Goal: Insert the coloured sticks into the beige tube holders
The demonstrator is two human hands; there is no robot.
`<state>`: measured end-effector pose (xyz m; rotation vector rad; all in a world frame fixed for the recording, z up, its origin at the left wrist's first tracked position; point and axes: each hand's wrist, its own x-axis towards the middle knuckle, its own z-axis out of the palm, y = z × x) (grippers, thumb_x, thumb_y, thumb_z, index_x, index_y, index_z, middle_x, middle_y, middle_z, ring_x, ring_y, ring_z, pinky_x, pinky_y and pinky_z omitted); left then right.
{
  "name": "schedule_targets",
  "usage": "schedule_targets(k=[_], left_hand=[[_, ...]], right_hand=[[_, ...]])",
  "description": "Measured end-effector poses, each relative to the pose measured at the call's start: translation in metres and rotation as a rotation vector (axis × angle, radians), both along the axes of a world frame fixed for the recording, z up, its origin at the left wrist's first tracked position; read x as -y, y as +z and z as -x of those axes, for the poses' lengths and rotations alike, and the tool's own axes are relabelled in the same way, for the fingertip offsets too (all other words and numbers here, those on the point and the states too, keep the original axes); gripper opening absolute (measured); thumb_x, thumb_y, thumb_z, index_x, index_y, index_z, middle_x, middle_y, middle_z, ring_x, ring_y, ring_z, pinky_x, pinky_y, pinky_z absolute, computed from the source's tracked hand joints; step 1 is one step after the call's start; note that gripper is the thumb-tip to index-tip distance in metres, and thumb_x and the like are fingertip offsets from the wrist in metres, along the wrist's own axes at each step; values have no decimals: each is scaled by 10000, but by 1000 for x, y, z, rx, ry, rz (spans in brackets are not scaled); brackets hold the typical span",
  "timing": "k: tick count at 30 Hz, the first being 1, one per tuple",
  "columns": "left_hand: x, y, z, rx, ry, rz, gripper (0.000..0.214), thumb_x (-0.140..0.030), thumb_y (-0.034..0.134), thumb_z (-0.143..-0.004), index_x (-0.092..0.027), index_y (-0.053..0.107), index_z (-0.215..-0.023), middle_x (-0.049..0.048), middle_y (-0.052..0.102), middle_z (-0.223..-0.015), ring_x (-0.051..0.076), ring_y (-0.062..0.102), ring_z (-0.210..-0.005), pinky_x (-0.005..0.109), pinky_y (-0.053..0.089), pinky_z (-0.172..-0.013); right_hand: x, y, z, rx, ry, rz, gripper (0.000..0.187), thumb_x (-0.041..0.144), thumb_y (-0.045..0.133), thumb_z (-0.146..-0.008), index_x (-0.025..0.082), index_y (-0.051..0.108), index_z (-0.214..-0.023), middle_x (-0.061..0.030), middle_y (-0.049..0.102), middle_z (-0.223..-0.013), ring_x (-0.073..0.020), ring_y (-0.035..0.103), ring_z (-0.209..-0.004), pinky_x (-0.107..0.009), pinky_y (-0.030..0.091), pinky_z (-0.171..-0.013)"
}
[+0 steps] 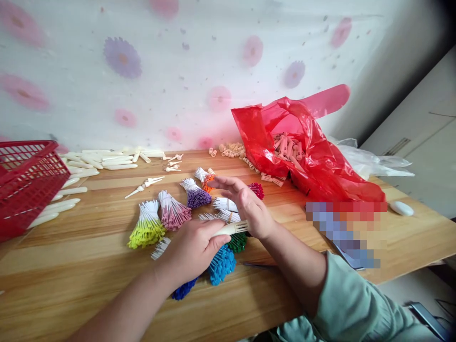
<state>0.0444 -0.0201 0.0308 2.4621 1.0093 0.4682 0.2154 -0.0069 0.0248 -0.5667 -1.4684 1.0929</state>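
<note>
My left hand (192, 247) is closed around a cream plastic pen barrel (228, 229), its slotted end pointing right. Against that slotted end rests the palm of my right hand (249, 206), fingers stretched out and not wrapped around anything. Beneath and around both hands lie bundles of thin white pen refills with coloured ends: a yellow bundle (146, 225), a pink bundle (173, 210), a purple bundle (195, 193), an orange bundle (205, 179), a light blue bundle (222, 265) and a dark blue bundle (184, 289). A green bundle (238, 242) is partly hidden by my hands.
A red plastic basket (32, 190) stands at the left, beside many cream barrels (107, 159). A red plastic bag (320, 156) holds slotted pinkish pieces (288, 147); similar pieces (231, 149) lie near the wall. A white oval object (402, 208) sits at the right.
</note>
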Motion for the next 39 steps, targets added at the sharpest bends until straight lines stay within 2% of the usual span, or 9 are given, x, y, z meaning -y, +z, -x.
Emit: schedule_targets(k=[4, 10, 14, 18, 20, 22, 25, 32, 39], left_hand=[[3, 1, -1, -14, -34, 8, 279, -337, 439, -899, -193, 555, -690, 3, 569, -630, 147, 503, -577, 251, 314, -555], [4, -1, -5, -23, 25, -6, 258, -326, 460, -889, -191, 554, -691, 4, 587, -643, 152, 519, -602, 249, 314, -569], [4, -1, -6, -27, 27, -14, 276, -323, 461, -883, -185, 532, -655, -5, 558, -606, 141, 497, -570, 240, 303, -549], [-7, -1, -1, -8, 62, 26, 306, -368, 460, -888, -184, 564, -667, -13, 555, -597, 141, 497, -571, 233, 324, -548], [-17, -2, 5, 20, 112, 74, 314, -409, 463, -887, -183, 617, -734, -13, 583, -610, 151, 519, -583, 235, 352, -558], [-25, -2, 11, 95, 208, 148, 372, -471, 431, -894, -179, 656, -844, -3, 632, -654, 170, 561, -615, 244, 393, -573], [-29, -1, 12, 175, 94, 217, 376, -491, 457, -882, -183, 671, -908, 17, 700, -815, 198, 617, -753, 264, 455, -681], [-5, 6, 1, 205, 38, 118, 299, -414, 477, -885, -202, 688, -878, 49, 708, -851, 220, 625, -836, 309, 481, -785], [-7, 6, 1, 209, 59, 90, 272, -384, 477, -883, -202, 680, -883, 55, 695, -864, 213, 621, -856, 301, 470, -778]], right_hand=[[-1, -1, -2, 38, 85, -11, 534, 585, 378, -907, 201, 490, -1261, -100, 601, -1214, -234, 514, -1199, -447, 346, -1056], [1, 1, 0, 19, -32, -57, 476, 545, 367, -931, 187, 516, -1206, -91, 626, -1140, -206, 544, -1145, -417, 348, -1046], [-2, 0, 2, 42, -4, -21, 360, 464, 437, -933, 181, 586, -1098, -74, 660, -1058, -202, 592, -1052, -399, 398, -990], [-6, -2, 2, 47, -285, 33, 340, 450, 435, -931, 172, 629, -900, -54, 682, -800, -189, 644, -806, -345, 492, -791], [-5, -1, 0, 222, -411, -101, 328, 439, 448, -925, 176, 639, -884, -69, 684, -828, -193, 636, -815, -341, 491, -783], [-2, 2, -2, 438, -361, -313, 325, 439, 457, -920, 181, 634, -1008, -100, 679, -997, -213, 615, -967, -371, 462, -889], [3, 6, -4, 515, -179, -475, 482, 517, 396, -923, 178, 517, -1244, -135, 580, -1257, -230, 502, -1208, -412, 372, -1034], [16, 9, 2, 205, 32, -226, 733, 682, 344, -858, 246, 245, -1439, -110, 435, -1421, -244, 394, -1326, -433, 311, -1083], [11, 5, 7, 20, 46, -61, 557, 596, 297, -917, 241, 349, -1343, -114, 562, -1266, -232, 520, -1188, -427, 423, -971]])
